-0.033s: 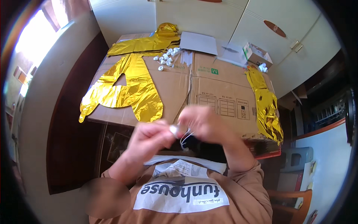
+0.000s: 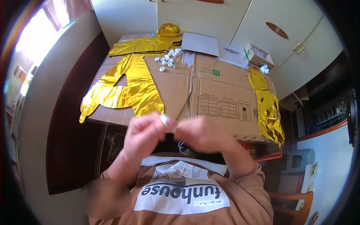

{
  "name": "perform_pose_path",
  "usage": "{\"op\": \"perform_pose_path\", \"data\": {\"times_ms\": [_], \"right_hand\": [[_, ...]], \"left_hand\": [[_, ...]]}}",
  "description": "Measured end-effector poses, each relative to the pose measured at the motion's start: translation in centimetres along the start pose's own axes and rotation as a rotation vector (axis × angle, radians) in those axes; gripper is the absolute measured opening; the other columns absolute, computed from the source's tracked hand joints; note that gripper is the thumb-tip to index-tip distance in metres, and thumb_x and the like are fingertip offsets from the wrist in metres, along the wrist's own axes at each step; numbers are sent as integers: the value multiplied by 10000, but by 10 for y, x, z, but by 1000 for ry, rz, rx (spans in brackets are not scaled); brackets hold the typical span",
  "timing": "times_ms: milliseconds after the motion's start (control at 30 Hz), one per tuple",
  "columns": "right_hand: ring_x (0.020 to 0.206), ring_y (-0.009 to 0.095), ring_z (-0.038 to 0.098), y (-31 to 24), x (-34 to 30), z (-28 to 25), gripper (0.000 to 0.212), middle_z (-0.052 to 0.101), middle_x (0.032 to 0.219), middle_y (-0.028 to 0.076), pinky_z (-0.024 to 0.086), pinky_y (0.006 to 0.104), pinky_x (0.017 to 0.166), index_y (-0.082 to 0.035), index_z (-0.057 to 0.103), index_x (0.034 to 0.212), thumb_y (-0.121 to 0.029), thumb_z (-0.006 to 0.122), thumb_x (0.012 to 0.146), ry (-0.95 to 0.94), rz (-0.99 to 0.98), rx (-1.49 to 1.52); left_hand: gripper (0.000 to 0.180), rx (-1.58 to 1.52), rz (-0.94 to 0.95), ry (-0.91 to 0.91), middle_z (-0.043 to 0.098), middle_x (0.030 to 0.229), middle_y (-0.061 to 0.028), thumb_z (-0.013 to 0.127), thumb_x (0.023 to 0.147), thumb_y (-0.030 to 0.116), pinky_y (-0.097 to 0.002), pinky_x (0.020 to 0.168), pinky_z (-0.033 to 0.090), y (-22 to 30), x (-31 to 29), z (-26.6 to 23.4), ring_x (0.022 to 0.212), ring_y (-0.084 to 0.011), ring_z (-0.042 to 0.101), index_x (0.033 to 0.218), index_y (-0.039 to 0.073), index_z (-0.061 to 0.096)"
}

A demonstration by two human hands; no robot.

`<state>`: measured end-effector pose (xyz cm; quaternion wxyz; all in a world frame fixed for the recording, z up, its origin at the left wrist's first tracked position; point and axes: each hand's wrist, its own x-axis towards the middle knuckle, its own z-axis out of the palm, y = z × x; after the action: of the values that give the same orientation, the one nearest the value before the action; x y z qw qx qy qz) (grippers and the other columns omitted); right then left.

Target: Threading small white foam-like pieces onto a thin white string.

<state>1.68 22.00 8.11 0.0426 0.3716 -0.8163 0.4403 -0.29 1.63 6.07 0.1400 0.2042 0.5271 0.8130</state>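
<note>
In front of my chest, my left hand (image 2: 143, 131) is closed, with a small white roll (image 2: 164, 119) pinched at its fingertips. Close to its right, my right hand (image 2: 197, 134) has its fingers curled together and is somewhat blurred. Thin white string (image 2: 182, 145) hangs below it in loose loops. The right hand seems to grip this string, though its fingertips are partly hidden. Both hands are raised over the near edge of a flat cardboard sheet (image 2: 176, 90).
A flat gold foil balloon shaped like a letter A (image 2: 144, 88) lies left, with more folded gold foil (image 2: 140, 45) behind. Several small white rolls (image 2: 165, 59) are beside white sticks (image 2: 188, 59). Another gold foil balloon (image 2: 267, 108) hangs over the right edge, near an open box (image 2: 259, 56).
My left hand has shifted slightly left and upward with the white roll. The gap between the hands is wider, and the string loops hang a little more to the left.
</note>
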Motion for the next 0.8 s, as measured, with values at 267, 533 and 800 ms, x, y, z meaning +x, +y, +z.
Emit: {"op": "perform_pose_path", "data": {"times_ms": [267,533,800], "right_hand": [[640,332,583,5,0,2,182,537,668,146,454,399,572,-42,559,794,-188,629,877,-7,59,64],[665,307,588,12,-4,2,178,553,706,128,459,373,605,-50,572,799,-201,620,881,-26,2,67],[657,314,579,13,0,-4,185,544,718,123,457,375,580,-38,569,780,-182,614,887,12,51,98]], "left_hand": [[178,67,77,-37,539,698,20,565,923,81,-203,563,371,-6,2,-2,621,-49,474,977,-18,702],[158,138,48,11,575,710,-11,582,910,80,-206,572,383,-3,7,4,622,-62,496,934,-37,686],[180,-187,-53,28,531,686,16,560,923,83,-201,585,357,-10,6,12,601,-55,439,962,-49,676]]}}
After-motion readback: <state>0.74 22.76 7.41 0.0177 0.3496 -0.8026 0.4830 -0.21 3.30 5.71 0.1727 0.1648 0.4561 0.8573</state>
